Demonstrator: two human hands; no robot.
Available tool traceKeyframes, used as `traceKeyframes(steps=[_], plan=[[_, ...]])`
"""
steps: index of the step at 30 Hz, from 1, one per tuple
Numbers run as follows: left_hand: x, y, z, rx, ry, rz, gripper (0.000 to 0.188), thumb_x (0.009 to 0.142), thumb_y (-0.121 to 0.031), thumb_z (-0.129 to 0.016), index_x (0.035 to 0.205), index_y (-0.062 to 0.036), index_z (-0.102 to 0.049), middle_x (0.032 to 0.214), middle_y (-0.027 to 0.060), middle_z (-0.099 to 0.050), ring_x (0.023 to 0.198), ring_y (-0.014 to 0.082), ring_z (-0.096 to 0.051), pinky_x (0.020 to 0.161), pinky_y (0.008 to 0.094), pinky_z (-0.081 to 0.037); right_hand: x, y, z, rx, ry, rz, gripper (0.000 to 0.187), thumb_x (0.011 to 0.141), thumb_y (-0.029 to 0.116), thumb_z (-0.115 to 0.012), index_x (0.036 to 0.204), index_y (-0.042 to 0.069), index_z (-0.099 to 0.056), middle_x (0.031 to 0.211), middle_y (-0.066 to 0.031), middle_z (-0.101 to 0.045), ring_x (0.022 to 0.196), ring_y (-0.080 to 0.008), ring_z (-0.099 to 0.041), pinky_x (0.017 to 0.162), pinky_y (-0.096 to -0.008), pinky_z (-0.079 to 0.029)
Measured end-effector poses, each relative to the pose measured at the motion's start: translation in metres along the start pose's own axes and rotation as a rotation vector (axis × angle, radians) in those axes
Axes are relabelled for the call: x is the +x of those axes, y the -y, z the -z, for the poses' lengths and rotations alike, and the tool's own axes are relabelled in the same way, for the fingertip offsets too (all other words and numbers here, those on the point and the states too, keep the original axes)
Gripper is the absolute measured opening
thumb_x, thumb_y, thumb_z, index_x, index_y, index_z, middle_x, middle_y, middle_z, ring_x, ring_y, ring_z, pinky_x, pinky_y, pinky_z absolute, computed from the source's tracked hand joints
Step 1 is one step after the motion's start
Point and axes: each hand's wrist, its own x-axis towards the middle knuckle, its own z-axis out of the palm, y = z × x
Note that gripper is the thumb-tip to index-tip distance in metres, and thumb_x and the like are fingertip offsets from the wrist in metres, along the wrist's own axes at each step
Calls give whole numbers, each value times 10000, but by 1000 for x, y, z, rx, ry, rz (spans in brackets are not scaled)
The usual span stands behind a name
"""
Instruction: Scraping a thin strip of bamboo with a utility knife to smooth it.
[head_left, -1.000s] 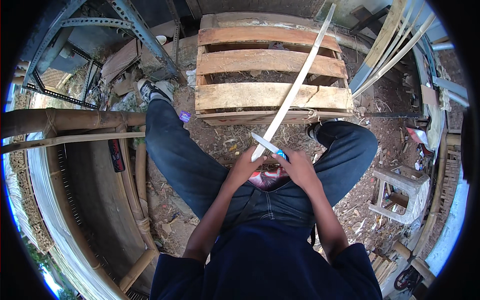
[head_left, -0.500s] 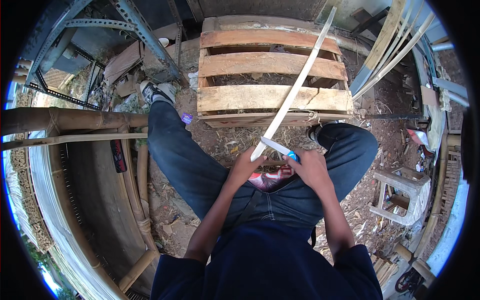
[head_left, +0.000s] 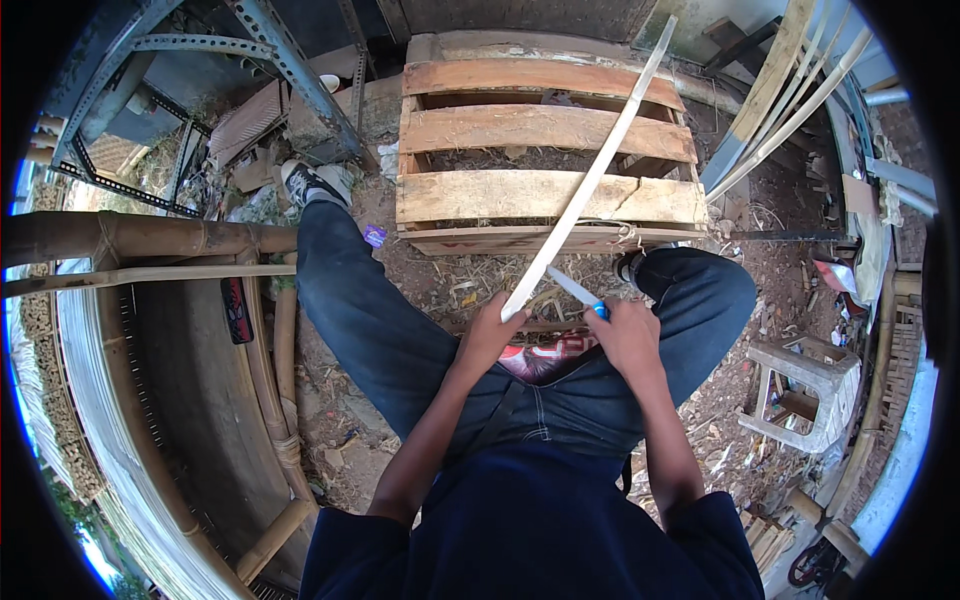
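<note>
My left hand (head_left: 487,335) is closed round the near end of a long pale strip of split bamboo or wood (head_left: 592,178). The strip slants away to the upper right, passing over the slatted wooden crate (head_left: 545,195). In my right hand (head_left: 627,338) is a knife (head_left: 577,289) with a blue handle, its fingers wrapped round the grip. The blade points up and left, its tip close to the strip's right edge; whether it touches I cannot tell. Between my thighs shows a red and white printed piece (head_left: 545,358), partly hidden by my hands.
Bamboo poles (head_left: 150,238) and a bamboo bench frame (head_left: 275,400) stand on the left. A grey stool (head_left: 805,390) is to the right. Long strips (head_left: 800,100) lean at the upper right, and a perforated metal frame (head_left: 290,75) rises at the upper left. Shavings litter the ground.
The knife has swung its tip away from the near part of the strip, further up along it. My right hand has shifted slightly right; my left hand stays on the strip.
</note>
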Motion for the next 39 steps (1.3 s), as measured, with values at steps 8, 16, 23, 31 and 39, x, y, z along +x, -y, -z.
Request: traceKeyframes(steps=[8, 16, 23, 31, 39], plan=[[1, 11, -7, 70, -2, -120, 311, 880, -257, -666, 985, 17, -564, 721, 152, -616, 614, 279, -607, 573, 359, -458, 12, -1, 2, 211, -31, -55, 375, 865, 343, -600, 814, -24, -651, 753, -271, -634, 767, -436, -630, 733, -493, -488], [-7, -13, 8, -841, 488, 381, 176, 931, -144, -588, 838, -104, -444, 602, -64, -386, 463, 12, -314, 401, 198, -232, 4, 14, -36, 453, 177, 146, 254, 801, 211, -629, 788, -41, -613, 695, -255, -605, 714, -432, -610, 679, -490, -466], [-7, -9, 9, -615, 528, 289, 147, 962, -143, -502, 839, -102, -432, 590, -61, -347, 465, 26, -298, 403, 208, -236, 18, 26, -40, 431, 234, 238, 235, 792, 177, -611, 742, -51, -644, 690, -280, -598, 709, -446, -617, 695, -487, -496], [-4, 2, 2, -507, 414, 279, 142, 937, -154, -488, 821, -72, -476, 602, -37, -373, 484, 55, -328, 423, 243, -263, 18, 39, -39, 334, 301, 232, 286, 813, 208, -573, 766, -57, -669, 720, -317, -596, 759, -451, -633, 736, -507, -500], [-14, -23, 2, 191, 145, -16, 316, 886, -251, -523, 1010, 39, -551, 849, 297, -601, 872, 475, -577, 740, 515, -445, 42, 22, -41, 111, 174, 175, 286, 816, 205, -573, 772, -59, -672, 778, -329, -614, 797, -477, -626, 769, -524, -500]])
